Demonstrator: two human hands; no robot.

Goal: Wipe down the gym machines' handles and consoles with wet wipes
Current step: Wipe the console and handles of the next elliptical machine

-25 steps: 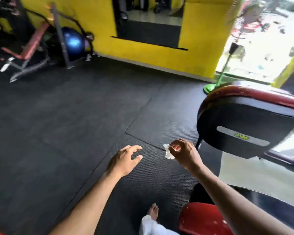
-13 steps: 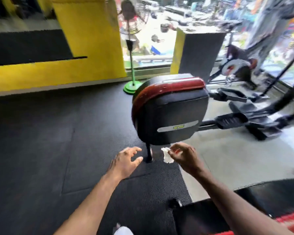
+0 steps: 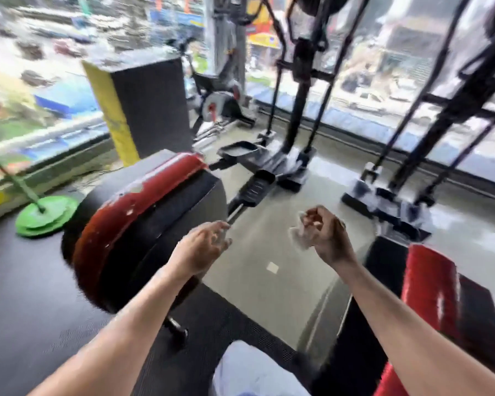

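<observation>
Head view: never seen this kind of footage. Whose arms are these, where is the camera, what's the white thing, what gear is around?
No robot here. The picture comes from a wide-angle camera worn on a person's head, looking forward and down, so the two bare arms are that person's own. The frame is blurred.

The right hand has its fingers curled round a small white wet wipe, meant for cleaning the machines. The left hand holds nothing, fingers loosely spread, and touches no machine.

Below the left hand sits a black flywheel housing with a worn red band, part of an elliptical trainer; its pedals lead off toward the upright frame. Another red and black machine sits by the right arm. A green fan base stands at left, by the big windows. The floor is dark rubber matting.
</observation>
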